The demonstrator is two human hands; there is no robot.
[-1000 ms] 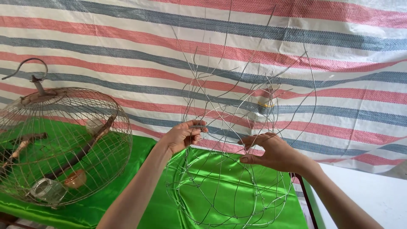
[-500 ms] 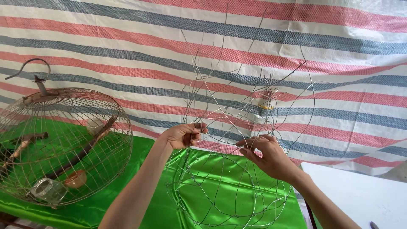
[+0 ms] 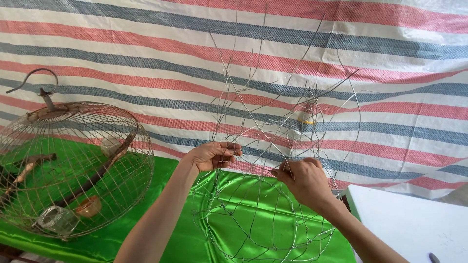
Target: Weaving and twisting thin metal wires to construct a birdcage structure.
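An unfinished wire cage frame (image 3: 263,214) stands on the green cloth (image 3: 180,238), its loose wire ends sticking up against the striped tarp. My left hand (image 3: 212,156) pinches wires on the frame's upper left side. My right hand (image 3: 304,180) grips wires on its upper right, fingers closed around them. A small pale piece (image 3: 304,119) hangs among the upper wires.
A finished round wire birdcage (image 3: 73,165) with a hook on top stands at the left, holding wooden perches, a glass jar (image 3: 56,219) and a small orange cup (image 3: 89,207). A striped tarp (image 3: 146,58) hangs behind. A white surface (image 3: 409,224) lies at the lower right.
My right hand has shifted slightly left and lower on the frame, and the upright wires have bent and moved. My left hand has stayed in place.
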